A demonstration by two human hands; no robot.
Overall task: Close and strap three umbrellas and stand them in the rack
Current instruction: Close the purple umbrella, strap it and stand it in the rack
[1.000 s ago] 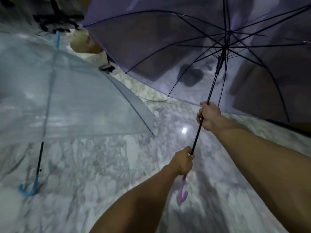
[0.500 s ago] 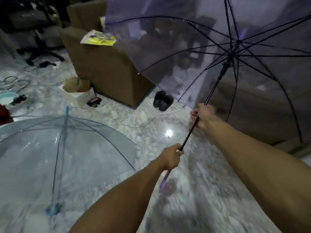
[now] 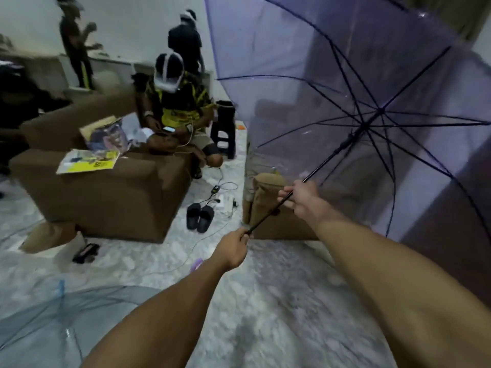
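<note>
An open purple see-through umbrella point(image 3: 305, 75) fills the upper right, its black ribs spread from the hub. Its black shaft slants down to the left. My right hand point(image 3: 300, 197) grips the shaft partway up. My left hand point(image 3: 233, 251) grips the shaft's lower end, just above the purple hooked handle point(image 3: 197, 263), which peeks out beneath my wrist. A second umbrella point(image 3: 53, 322), clear with a blue tip, lies open on the marble floor at the lower left. No rack is in view.
A brown sofa point(image 3: 106, 197) with a yellow paper stands left of centre; a person sits behind it and two more stand at the back. Black sandals point(image 3: 199, 217), cables and a charger lie on the floor. A tan cushion point(image 3: 265, 208) sits behind my right hand.
My view has swung upward, from the floor to the room. The purple umbrella has tilted further right and up. The clear blue umbrella has slid to the lower left corner. Both hands keep their grip.
</note>
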